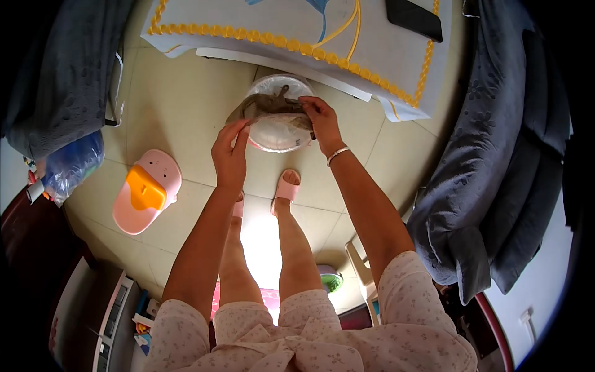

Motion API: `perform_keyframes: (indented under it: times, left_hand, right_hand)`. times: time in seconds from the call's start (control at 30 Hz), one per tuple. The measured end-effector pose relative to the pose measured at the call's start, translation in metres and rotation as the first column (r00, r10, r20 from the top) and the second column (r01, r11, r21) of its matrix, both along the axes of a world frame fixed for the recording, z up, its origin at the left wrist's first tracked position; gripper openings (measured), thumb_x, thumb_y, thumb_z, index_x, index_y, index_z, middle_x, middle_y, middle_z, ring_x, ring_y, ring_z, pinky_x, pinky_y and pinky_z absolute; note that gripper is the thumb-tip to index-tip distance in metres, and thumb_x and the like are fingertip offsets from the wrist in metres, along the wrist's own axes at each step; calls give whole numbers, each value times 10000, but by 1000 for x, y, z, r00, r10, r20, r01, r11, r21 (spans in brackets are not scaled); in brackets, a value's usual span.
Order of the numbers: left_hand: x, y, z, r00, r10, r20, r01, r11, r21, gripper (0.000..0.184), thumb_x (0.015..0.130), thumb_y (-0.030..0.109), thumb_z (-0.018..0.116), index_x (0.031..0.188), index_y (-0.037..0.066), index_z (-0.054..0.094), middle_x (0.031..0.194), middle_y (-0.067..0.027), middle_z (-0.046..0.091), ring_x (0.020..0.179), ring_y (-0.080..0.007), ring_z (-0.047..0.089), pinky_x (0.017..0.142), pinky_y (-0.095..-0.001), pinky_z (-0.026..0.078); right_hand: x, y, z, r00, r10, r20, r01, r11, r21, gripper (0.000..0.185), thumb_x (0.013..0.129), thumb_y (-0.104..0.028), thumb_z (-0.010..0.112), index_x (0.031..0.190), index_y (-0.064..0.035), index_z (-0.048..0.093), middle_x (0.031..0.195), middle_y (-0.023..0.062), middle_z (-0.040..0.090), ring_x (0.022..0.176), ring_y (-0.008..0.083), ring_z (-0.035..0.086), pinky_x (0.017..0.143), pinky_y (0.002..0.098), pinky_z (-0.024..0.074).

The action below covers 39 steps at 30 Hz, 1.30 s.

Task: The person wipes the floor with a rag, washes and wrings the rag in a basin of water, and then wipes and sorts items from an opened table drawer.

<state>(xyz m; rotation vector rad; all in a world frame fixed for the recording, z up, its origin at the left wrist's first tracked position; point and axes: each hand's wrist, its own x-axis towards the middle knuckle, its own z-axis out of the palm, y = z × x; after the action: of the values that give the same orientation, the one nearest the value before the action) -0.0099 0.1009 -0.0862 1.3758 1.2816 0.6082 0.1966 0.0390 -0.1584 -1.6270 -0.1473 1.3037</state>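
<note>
A greyish-brown piece of soft fabric (273,103), perhaps a garment, is stretched between my two hands; its exact kind is hard to make out. My left hand (230,149) pinches its left edge between thumb and fingers. On the other side my right hand (323,124), with a bracelet at the wrist, grips its right end. Beneath the fabric stands a round white container (279,137) that looks lined with clear plastic. The fabric covers much of its opening, so what lies inside is mostly hidden.
A table with a grey, yellow-trimmed cloth (248,18) is just beyond the container, a black phone (414,20) on it. A pink and orange child's potty (147,192) sits on the tiles at left. Grey-covered sofas (477,155) flank both sides. Behind me is a stool (359,266).
</note>
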Motion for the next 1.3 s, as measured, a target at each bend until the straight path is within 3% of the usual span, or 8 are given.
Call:
perform_keyframes:
  times: [0.2,0.3,0.37,0.4,0.8,0.9,1.13,1.3]
  left_hand:
    - [-14,-16,9,999,16,-37,-12,995,97,160,909,51,599,1041,31,686,1035,-78,617,977,-188,586,878,-280,450]
    - [-18,-23,8,998,-20,-64,28,992,120,172,887,-1,599,1028,34,691,1033,-77,611,985,-181,584,869,-269,456]
    - [-21,-27,5,995,-57,-80,67,991,117,189,875,-38,595,1027,26,688,1037,-80,607,998,-172,579,865,-258,459]
    - [-21,-30,1,994,-75,-73,83,991,103,189,875,-38,596,1023,30,693,1042,-81,606,993,-176,583,863,-259,462]
    - [-26,-45,-2,995,-57,-85,56,998,-13,180,890,-3,605,1041,31,697,1082,-77,618,999,-172,589,886,-265,459]
    - [-32,-44,-8,1000,-11,-4,10,998,-57,168,898,-6,593,1032,14,693,1083,-76,620,1012,-163,585,894,-265,455]
    - [-57,-46,1,996,87,2,-87,995,-53,228,918,7,567,1130,36,648,1102,-69,625,1028,-138,580,873,-233,449]
    - [-81,-45,32,896,371,243,-154,774,-613,449,970,227,515,1385,75,435,1283,-111,539,1062,-175,574,948,-340,433]
  right_hand:
    - [-17,9,-8,973,164,161,-179,980,83,341,899,-38,561,1239,-18,562,1126,83,621,971,146,585,838,257,474]
    - [-18,12,-11,945,-195,-263,251,947,200,324,878,-50,564,1198,-27,611,1036,52,641,867,125,574,754,245,456]
    - [-20,14,-7,973,190,129,-188,982,-25,327,877,-101,593,1189,-4,617,1004,43,654,871,115,569,762,245,446]
    - [-23,15,-6,998,-68,12,68,998,12,295,882,-154,610,1132,-1,638,953,33,658,858,108,564,772,243,434]
    - [-29,37,44,978,57,-203,-18,982,187,298,933,-253,616,1091,-1,636,950,-24,633,830,59,532,742,210,421]
    - [-30,31,32,925,367,96,-371,928,25,238,944,-199,598,1081,-11,646,909,-28,620,811,60,528,715,215,427]
    - [-68,25,42,969,211,132,-240,929,280,119,926,-155,596,955,-46,634,784,-69,525,699,23,412,586,193,342]
    - [-131,-8,103,910,402,97,-414,890,193,178,946,-190,571,1005,-23,590,711,-35,490,670,34,431,571,212,380]
